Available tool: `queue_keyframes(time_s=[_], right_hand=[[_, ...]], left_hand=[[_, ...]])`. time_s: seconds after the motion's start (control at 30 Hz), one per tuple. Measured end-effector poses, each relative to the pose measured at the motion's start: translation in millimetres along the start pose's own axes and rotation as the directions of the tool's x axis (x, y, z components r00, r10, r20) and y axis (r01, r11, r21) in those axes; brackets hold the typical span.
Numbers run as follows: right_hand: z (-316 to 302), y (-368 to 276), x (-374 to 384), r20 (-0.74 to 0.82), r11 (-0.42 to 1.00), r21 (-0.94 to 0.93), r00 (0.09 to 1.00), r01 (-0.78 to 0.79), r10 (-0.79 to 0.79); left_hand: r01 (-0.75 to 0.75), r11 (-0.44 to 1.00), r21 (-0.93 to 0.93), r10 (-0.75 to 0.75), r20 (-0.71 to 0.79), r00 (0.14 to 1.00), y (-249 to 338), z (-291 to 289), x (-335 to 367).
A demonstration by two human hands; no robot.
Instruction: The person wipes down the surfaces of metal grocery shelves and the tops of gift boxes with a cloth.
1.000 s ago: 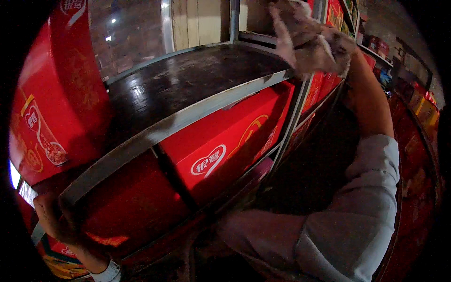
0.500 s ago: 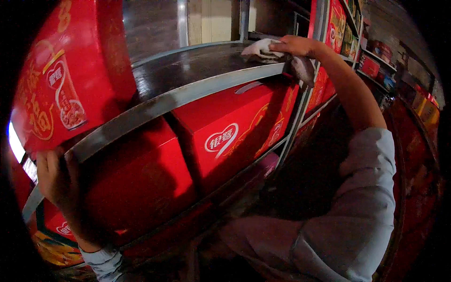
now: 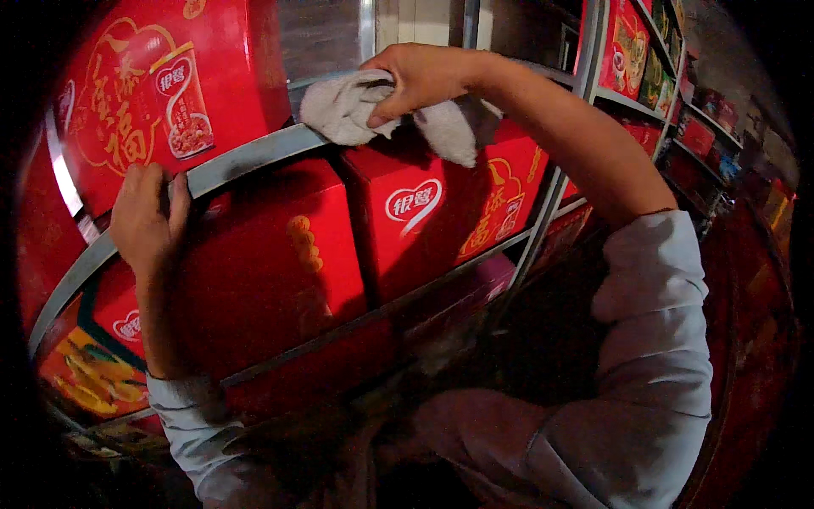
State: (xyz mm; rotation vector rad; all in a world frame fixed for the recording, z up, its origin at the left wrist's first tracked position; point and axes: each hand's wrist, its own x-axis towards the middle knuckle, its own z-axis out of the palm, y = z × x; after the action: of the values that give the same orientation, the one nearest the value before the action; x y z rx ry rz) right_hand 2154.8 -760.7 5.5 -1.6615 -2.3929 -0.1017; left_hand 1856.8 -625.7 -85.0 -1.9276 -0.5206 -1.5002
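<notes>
My right hand (image 3: pixel 424 81) is closed on a crumpled white cloth (image 3: pixel 343 110), whose loose end hangs over the front of a metal shelf. The cloth lies at the shelf's front rail (image 3: pixel 254 157), just right of a large red carton (image 3: pixel 225 85) with gold print. On the left, my left hand (image 3: pixel 151 216) has its fingers curled over that rail, close against the carton's lower edge. Its palm side is hidden. Most of the shelf's dark top is covered by my right hand and the cloth.
More red cartons (image 3: pixel 424 246) fill the level below the rail. A metal upright (image 3: pixel 543 208) stands to their right, with further shelves of boxed goods (image 3: pixel 627 51) beyond it. At lower left is a box with a yellow picture (image 3: pixel 93 373).
My right hand has moved left with the cloth, from the shelf's far right end to beside the standing carton. My left hand stays at the rail while the whole view has shifted.
</notes>
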Motion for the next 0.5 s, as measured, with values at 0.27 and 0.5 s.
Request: queue_keyframes(time_s=[0.27,0.5], right_hand=[[-3.3,-25.7,38.3,-0.724,0.829,0.341,0.686,0.443,-0.070],[-34.7,-4.5,27.9,-0.044,0.918,-0.145,0.924,0.370,-0.379]], left_hand=[[0.148,0.983,-0.106,-0.123,0.214,0.969,2.5,-21.1,9.7],[0.451,0.871,-0.192,-0.321,0.472,0.821,1.0,-16.6,22.8]])
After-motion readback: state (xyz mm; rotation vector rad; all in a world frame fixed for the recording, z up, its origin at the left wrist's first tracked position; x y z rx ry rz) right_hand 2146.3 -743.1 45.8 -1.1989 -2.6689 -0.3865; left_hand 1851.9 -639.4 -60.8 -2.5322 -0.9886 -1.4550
